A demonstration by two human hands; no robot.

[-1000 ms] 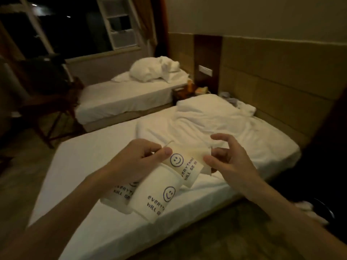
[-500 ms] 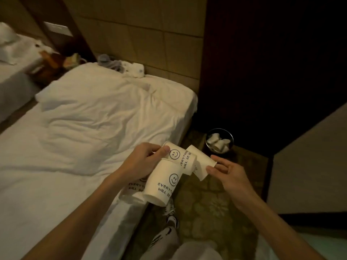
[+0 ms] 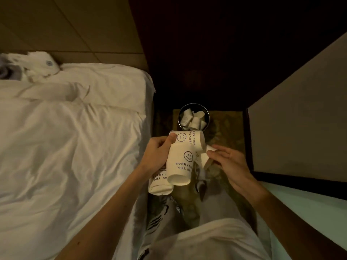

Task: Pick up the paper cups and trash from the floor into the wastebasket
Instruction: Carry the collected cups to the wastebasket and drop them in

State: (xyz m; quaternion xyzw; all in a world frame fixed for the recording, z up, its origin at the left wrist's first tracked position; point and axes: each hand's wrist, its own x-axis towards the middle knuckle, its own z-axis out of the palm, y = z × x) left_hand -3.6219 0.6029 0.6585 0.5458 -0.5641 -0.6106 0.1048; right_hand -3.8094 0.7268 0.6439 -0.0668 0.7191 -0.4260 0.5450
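Left hand: the left hand (image 3: pixel 157 154) grasps three white paper cups (image 3: pixel 181 166) printed with smiley faces and dark lettering. The thumb lies across the top one, and the cups fan out at different angles.
Right hand: the right hand (image 3: pixel 227 162) pinches a fourth paper cup (image 3: pixel 203 158), plain white on the side that shows and partly hidden behind the bundle.
Cups' place: all four are held in the air just near of the bin, above the patterned brown carpet (image 3: pixel 225 132).
Bin: a round dark wastebasket (image 3: pixel 193 104) with a shiny rim stands on the floor at the far end of the gap. Several crumpled white cups (image 3: pixel 193 119) already lie in it.
Left of the gap: a bed with rumpled white sheets (image 3: pixel 65 137).
Handling: the cups look very light, thin-walled and easily crushed. Being smooth paper, a loose bundle would probably slide apart.
Where to hold: likely best across the walls near the rims, squeezing only lightly.
Risk: the bin's mouth is small, so a cup let go from here could land on the carpet.
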